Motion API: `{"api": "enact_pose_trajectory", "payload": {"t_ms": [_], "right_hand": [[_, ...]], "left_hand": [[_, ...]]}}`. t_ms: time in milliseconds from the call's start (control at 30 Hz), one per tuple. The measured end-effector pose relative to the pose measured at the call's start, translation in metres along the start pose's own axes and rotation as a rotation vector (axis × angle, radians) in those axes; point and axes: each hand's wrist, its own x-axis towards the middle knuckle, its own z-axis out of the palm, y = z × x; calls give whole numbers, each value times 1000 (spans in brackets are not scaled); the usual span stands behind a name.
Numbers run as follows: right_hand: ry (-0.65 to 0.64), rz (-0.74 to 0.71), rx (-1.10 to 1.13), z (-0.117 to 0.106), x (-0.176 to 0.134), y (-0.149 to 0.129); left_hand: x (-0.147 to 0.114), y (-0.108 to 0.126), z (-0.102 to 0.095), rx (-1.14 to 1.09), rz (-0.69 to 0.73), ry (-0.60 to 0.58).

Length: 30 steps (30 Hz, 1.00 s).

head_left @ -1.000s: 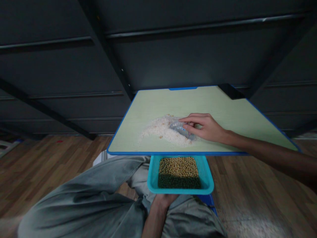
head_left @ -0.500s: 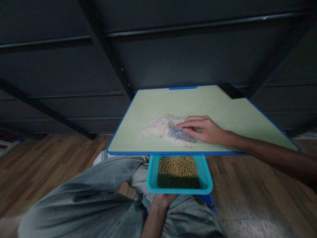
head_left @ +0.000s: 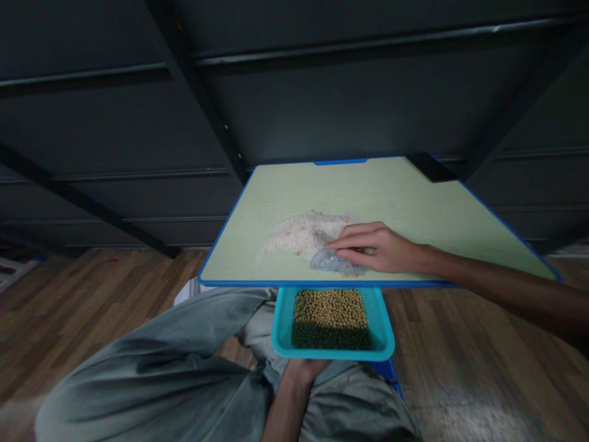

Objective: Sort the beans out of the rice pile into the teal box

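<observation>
So there's a small clear plastic scraper (head_left: 334, 261) lying flat near the table's (head_left: 414, 196) front edge, middle of the frame, right at the lower edge of a pile of rice (head_left: 301, 236). The right hand (head_left: 375, 247) presses down on it, fingers held together. Just below, the left hand (head_left: 306, 370) grips a teal tray (head_left: 384, 331) of beans (head_left: 330, 310) from underneath.
</observation>
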Motion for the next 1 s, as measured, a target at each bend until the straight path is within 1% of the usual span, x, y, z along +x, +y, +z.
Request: {"api": "enact_pose_trajectory", "payload": {"t_ms": [100,200,367,467,600,700,767,867,1000], "right_hand": [[-27,2,6,-1,0,-2],[-39,-8,19,0,0,-2],[-45,-22,36,1,-1,-2],[-64,-13,36,1,-1,-2],[-70,-17,40,1,-1,-3],[-45,-23,43,1,-1,-5],[-29,-22,42,1,-1,-6],[-35,-24,58,2,-1,-8],[-75,-44,78,3,0,-10]], "left_hand": [[0,0,0,0,-2,4],[0,-1,1,8,-12,-15],[0,-3,0,27,0,-40],[1,-3,1,35,13,-34],[0,-2,11,37,-3,-10],[-2,0,20,23,-11,-29],[-3,0,23,4,-4,-47],[-1,-1,21,-20,2,-56],[4,-3,11,-40,3,-38]]}}
